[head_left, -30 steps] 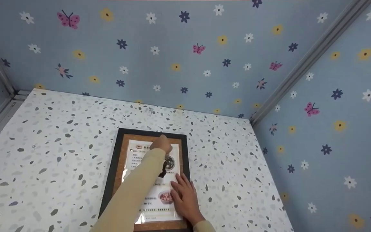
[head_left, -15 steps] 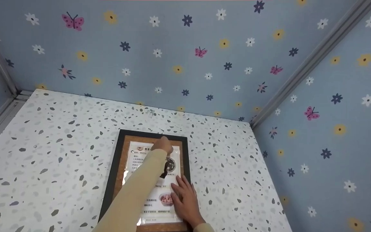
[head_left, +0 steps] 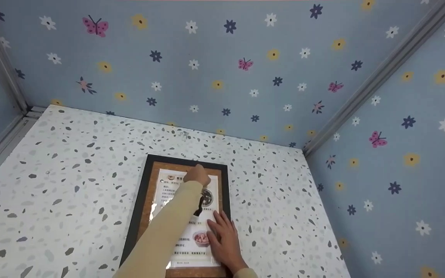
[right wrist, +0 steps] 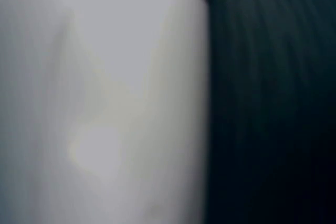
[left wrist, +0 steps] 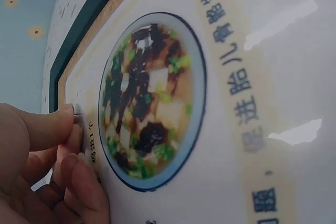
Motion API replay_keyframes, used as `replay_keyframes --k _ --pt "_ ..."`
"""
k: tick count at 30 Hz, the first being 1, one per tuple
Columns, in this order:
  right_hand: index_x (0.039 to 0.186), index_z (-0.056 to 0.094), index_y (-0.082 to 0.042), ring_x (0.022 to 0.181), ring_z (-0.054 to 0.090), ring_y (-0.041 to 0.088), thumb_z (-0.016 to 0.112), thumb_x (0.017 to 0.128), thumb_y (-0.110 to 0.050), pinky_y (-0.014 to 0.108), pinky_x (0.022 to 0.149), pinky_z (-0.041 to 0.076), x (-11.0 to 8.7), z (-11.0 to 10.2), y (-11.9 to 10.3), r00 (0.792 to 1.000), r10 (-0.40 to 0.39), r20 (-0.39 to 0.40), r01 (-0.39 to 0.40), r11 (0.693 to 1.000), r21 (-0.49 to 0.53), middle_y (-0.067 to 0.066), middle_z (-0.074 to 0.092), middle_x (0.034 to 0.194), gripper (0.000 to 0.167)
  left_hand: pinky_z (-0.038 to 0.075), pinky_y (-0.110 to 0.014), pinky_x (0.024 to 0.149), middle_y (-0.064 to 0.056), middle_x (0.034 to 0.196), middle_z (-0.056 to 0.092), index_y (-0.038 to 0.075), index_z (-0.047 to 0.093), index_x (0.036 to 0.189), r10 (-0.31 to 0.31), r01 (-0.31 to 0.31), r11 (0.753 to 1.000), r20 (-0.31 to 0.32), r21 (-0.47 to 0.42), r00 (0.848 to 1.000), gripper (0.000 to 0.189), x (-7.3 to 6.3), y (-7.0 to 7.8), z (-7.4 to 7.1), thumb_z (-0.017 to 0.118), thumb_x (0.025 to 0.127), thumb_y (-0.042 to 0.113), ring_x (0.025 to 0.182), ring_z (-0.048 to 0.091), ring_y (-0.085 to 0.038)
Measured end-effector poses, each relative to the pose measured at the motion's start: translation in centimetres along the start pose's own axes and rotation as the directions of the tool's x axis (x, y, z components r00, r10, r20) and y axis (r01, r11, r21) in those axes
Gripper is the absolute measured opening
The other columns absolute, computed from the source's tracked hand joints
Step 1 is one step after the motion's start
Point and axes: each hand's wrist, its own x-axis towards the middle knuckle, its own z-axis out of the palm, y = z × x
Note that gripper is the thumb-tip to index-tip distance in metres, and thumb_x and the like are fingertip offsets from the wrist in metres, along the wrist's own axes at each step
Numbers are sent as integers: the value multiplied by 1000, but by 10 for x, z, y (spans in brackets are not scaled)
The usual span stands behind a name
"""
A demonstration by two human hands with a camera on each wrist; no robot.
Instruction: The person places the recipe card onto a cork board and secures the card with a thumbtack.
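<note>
A laminated recipe sheet (head_left: 185, 255) with food pictures lies on a cork board (head_left: 151, 200) framed in black. In the left wrist view my left hand (left wrist: 52, 166) pinches a small silvery pushpin (left wrist: 77, 109) between thumb and fingers at the sheet's upper part, beside a bowl picture (left wrist: 152, 103). From the head camera, the left hand (head_left: 197, 175) is near the board's top edge, its pin hidden. My right hand (head_left: 226, 241) rests with fingers extended on the sheet's lower right side. The right wrist view is blurred, showing a pale surface and a dark band.
The board lies on a white speckled tabletop (head_left: 79, 185). Blue panels with flowers and butterflies (head_left: 207, 46) stand behind it and to the right (head_left: 400, 193). A round dot (head_left: 162, 180) shows at the sheet's upper left corner.
The head view has shifted slightly, so the board appears a little farther right and lower. Both hands keep their places on the sheet.
</note>
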Motion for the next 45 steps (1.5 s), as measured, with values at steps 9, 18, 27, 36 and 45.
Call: replay_keyframes --k 9,18,27,36,45 --pt "131 65 -16 145 27 29 58 98 -27 64 112 16 3 -5 7 999 -5 -35 5 1000 0 1 42 153 35 54 -50 78 -17 106 68 -2 66 111 19 -16 999 -77 28 997 41 6 8 13 78 85 27 97 66 -35" --pt "130 66 -16 145 28 29 59 97 -26 65 111 17 -1 7 2 1000 10 -5 -10 1000 24 2 43 152 35 50 -51 89 -25 126 58 -7 45 139 -36 39 995 36 -94 999 68 2 -12 2 77 88 22 112 58 -40" --pt "132 65 -17 145 27 29 57 97 -28 65 111 16 6 8 -1 999 -40 19 41 999 -14 2 42 153 37 52 -51 85 -22 118 65 -4 56 133 -111 111 994 -74 -8 991 77 0 -25 -7 83 78 43 103 63 -39" --pt "132 64 -18 145 27 27 57 98 -29 63 111 18 36 15 -2 995 -84 45 85 996 -20 1 42 153 37 50 -52 81 -17 103 69 0 64 124 -34 24 997 -166 -67 986 66 10 -46 -9 64 89 56 87 65 -35" --pt "132 63 -12 144 30 33 59 97 -23 65 110 19 62 13 8 988 -154 -24 154 988 -7 9 43 152 37 35 -35 56 0 58 46 13 51 63 155 -176 972 -140 -157 978 36 6 -53 -17 57 96 27 54 41 -18"
